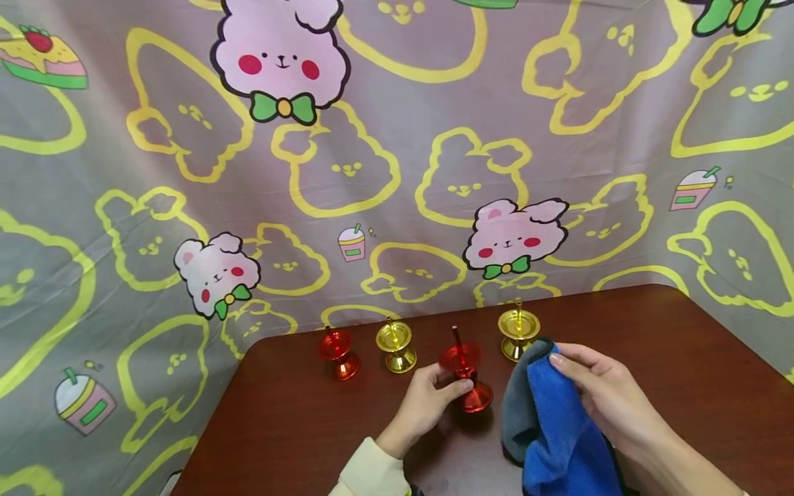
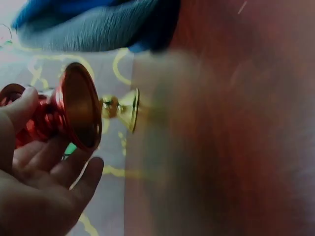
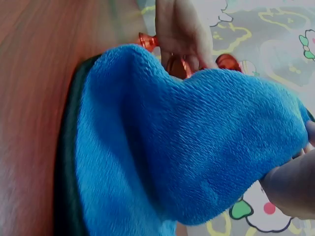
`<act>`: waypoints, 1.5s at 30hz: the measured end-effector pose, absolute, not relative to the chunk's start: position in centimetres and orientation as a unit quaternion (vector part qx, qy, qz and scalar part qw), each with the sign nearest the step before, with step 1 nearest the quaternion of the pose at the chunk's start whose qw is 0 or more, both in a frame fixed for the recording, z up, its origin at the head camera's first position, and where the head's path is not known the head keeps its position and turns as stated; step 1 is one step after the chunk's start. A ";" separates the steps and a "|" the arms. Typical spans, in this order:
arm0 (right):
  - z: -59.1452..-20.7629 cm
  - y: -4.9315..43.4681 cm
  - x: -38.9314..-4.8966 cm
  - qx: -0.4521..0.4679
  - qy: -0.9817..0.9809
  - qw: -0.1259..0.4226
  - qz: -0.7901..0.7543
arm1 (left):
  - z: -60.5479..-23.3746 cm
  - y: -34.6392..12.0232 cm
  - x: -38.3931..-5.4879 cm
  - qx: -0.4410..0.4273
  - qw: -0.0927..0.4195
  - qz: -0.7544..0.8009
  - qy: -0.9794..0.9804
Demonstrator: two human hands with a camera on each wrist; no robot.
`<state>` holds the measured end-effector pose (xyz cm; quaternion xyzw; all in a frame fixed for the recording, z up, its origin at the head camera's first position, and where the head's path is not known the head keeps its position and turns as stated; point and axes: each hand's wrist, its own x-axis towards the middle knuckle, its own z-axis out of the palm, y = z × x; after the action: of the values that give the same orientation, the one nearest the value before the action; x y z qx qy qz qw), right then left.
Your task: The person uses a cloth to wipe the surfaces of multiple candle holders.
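My left hand (image 1: 424, 405) grips a shiny red candle holder (image 1: 476, 398) by its stem, thumb in front. The holder has a wide dish with a thin spike on top and a flared base. The left wrist view shows the hollow underside of its base (image 2: 81, 108), lifted off the table. My right hand (image 1: 611, 393) pinches a blue plush cloth (image 1: 567, 441) with a grey reverse and dark edging, thumb on the blue side. The cloth hangs just right of the red holder. In the right wrist view the cloth (image 3: 197, 142) hides part of the left hand (image 3: 182, 29).
Along the table's back edge stand another red candle holder (image 1: 340, 355), a gold one (image 1: 397, 346) and a second gold one (image 1: 518, 331) behind the cloth. The dark reddish table (image 1: 291, 420) meets a grey patterned curtain (image 1: 397, 158) at its back and sides.
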<state>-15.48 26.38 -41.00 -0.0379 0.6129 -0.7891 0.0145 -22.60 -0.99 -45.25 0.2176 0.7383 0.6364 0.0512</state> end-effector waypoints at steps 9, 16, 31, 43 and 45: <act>-40.8 23.4 -15.5 -0.121 0.568 -0.033 -0.814 | -44.8 -1.7 -18.0 0.295 0.111 0.655 0.687; -41.9 22.0 -14.6 -0.243 0.694 0.002 -0.678 | -44.8 -1.9 -16.9 0.344 0.151 0.680 0.629; -42.7 21.6 -15.5 -0.399 0.712 -0.201 -0.542 | -44.0 -1.9 -16.2 0.364 0.229 0.700 0.570; -42.1 20.8 -15.6 -0.370 0.754 -0.276 -0.467 | -43.7 -0.4 -15.8 0.344 0.084 0.646 0.677; -42.2 20.4 -15.6 -0.365 0.762 -0.298 -0.444 | -43.6 0.0 -15.5 0.334 0.019 0.591 0.734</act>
<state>-15.59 20.38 -42.20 -0.3652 0.7619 -0.4443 -0.2979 -15.52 0.05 -43.62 0.3339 0.7338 0.5913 0.0191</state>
